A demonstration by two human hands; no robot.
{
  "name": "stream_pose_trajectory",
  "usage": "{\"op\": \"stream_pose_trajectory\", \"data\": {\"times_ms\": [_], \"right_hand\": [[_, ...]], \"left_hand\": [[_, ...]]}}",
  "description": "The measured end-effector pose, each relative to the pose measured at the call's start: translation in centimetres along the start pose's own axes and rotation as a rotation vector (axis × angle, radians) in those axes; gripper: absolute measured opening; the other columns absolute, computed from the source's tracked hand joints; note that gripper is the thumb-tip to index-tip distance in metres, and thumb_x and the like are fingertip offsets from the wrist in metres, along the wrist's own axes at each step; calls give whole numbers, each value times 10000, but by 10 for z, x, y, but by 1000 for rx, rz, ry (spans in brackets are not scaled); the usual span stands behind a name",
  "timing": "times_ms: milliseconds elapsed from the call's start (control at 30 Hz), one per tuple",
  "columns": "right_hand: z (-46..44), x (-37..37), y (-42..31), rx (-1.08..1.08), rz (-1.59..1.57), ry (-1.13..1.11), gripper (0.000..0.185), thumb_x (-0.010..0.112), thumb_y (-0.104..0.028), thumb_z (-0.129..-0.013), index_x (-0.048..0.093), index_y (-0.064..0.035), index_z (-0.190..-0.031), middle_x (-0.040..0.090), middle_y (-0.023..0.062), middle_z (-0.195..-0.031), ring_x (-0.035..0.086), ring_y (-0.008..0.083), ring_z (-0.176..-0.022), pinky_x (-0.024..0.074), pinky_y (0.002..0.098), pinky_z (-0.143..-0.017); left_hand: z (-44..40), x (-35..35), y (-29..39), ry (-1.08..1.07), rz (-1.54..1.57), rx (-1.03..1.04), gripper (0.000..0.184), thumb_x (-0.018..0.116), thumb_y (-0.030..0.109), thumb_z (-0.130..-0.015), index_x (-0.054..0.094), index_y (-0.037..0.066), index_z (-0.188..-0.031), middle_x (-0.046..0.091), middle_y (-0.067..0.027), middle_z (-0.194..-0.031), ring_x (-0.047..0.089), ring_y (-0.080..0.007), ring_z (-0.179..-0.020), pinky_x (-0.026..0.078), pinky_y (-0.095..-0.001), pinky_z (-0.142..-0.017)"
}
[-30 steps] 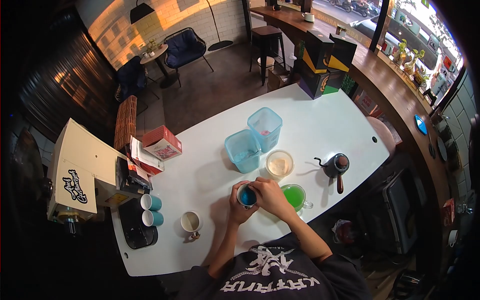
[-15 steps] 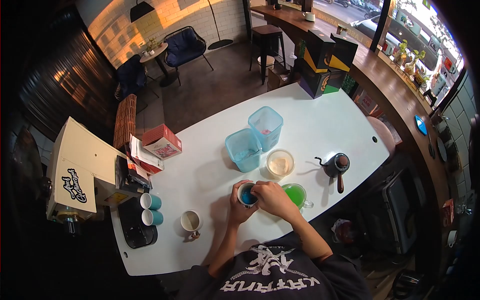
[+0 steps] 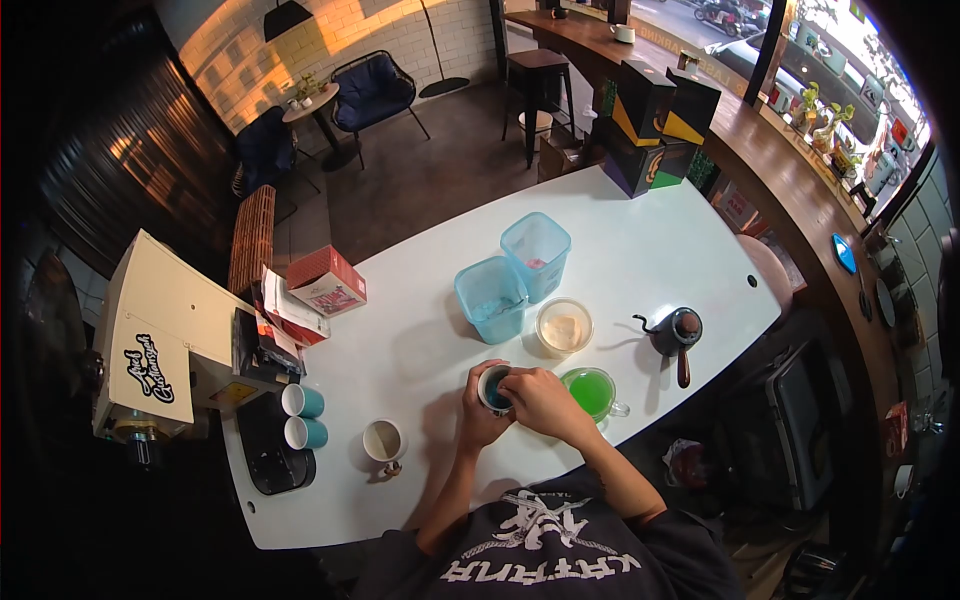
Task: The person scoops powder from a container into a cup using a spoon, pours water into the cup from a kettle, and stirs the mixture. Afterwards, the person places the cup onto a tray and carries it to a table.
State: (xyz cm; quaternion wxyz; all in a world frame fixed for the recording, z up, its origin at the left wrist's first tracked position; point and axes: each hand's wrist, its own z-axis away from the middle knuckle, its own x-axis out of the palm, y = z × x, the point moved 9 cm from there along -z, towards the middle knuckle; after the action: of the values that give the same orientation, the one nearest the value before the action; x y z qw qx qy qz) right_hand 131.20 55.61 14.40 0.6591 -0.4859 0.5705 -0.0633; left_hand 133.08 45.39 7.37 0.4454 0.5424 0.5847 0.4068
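My left hand (image 3: 476, 412) is wrapped round a small cup (image 3: 488, 377) with blue liquid in it, near the front edge of the white table. Fingers of my right hand (image 3: 541, 401) are pinched together over the cup's right rim and reach into its mouth; whatever they hold is hidden. Beside my right hand stands a glass cup of green liquid (image 3: 590, 394). Behind it is a clear round tub (image 3: 564, 327) with pale contents. Two light blue plastic containers (image 3: 490, 300) (image 3: 536, 257) stand farther back. Left of my hands sits a white mug (image 3: 383, 441).
A dark gooseneck kettle (image 3: 684, 328) stands at the right. Two teal cups (image 3: 303, 401) (image 3: 306, 433) lie on a black tray (image 3: 262, 445) at the left, by a cream machine (image 3: 160, 340) and a red box (image 3: 328, 280). Black boxes (image 3: 645, 105) are stacked at the far end.
My right fingers have moved lower into the cup's mouth, covering more of the blue liquid. My left hand keeps its hold on the cup. The view has shifted slightly.
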Motion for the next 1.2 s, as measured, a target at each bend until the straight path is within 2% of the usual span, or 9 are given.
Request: {"op": "stream_pose_trajectory", "data": {"times_ms": [133, 267, 400, 633, 733, 833, 900, 1033, 1200], "right_hand": [[1, -13, -3, 15, 49, 28, 111, 630, -60, -849, 685, 32, -817, 669, 183, -844, 650, 406, -795, 516, 481, -727], [-3, -20, 3, 55, 15, 125, 111, 630, -55, -853, 692, 37, -858, 659, 184, -850, 643, 402, -772, 508, 480, -716], [-7, -17, 4, 21, -41, 194, 131, 629, -49, -853, 698, 47, -909, 653, 187, -853, 636, 405, -761, 502, 479, -714], [-8, -10, 0, 38, -8, 136, 136, 628, -49, -852, 710, 36, -918, 669, 189, -886, 644, 412, -789, 513, 472, -730], [-6, -7, 0, -10, -99, 126, 138, 630, -52, -853, 721, 28, -918, 687, 192, -917, 653, 413, -820, 522, 470, -747], [-3, 0, 1, -2, -96, 25, 150, 633, -44, -827, 729, 28, -917, 703, 191, -940, 664, 406, -841, 534, 466, -767], [0, -3, -7, -74, -70, -11, 158, 637, -31, -790, 724, 35, -904, 705, 183, -937, 671, 395, -838, 539, 465, -769], [1, -11, -4, -27, -16, 1, 175, 637, -21, -764, 717, 43, -906, 699, 174, -918, 673, 386, -837, 539, 466, -765], [-4, -19, 2, 25, 3, 92, 180, 630, -32, -796, 711, 30, -944, 662, 178, -885, 652, 399, -824, 521, 477, -747]], "left_hand": [[0, 0, -4, 2, 14, 18, 786, 902, 102, -695, 447, 25, -1331, 588, -124, -1274, 602, -217, -1165, 499, -371, -1001], [-1, -2, -3, -1, -38, 53, 808, 914, 120, -682, 445, 24, -1333, 589, -125, -1265, 599, -214, -1165, 499, -368, -997], [1, -2, -11, -7, -24, -11, 840, 925, 136, -674, 434, 21, -1346, 581, -125, -1266, 592, -208, -1169, 501, -368, -992], [1, -1, -10, -3, -1, -24, 858, 927, 120, -671, 424, 21, -1359, 582, -126, -1267, 601, -202, -1156, 502, -366, -994], [1, 0, -10, -19, 28, -24, 841, 922, 112, -676, 429, 22, -1352, 583, -124, -1276, 601, -202, -1159, 500, -365, -999], [1, -1, -6, 0, -18, 9, 821, 917, 105, -679, 436, 25, -1339, 586, -118, -1279, 605, -203, -1155, 502, -362, -999], [0, 0, -5, -4, -6, 7, 813, 916, 102, -680, 438, 26, -1333, 587, -114, -1275, 606, -206, -1152, 501, -363, -999], [1, 0, -6, 7, 20, 3, 798, 913, 99, -680, 445, 31, -1324, 588, -111, -1264, 606, -212, -1146, 500, -367, -1000], [1, -2, -8, 0, -39, 23, 807, 916, 104, -678, 446, 31, -1330, 585, -115, -1262, 607, -215, -1141, 506, -370, -988]]}}
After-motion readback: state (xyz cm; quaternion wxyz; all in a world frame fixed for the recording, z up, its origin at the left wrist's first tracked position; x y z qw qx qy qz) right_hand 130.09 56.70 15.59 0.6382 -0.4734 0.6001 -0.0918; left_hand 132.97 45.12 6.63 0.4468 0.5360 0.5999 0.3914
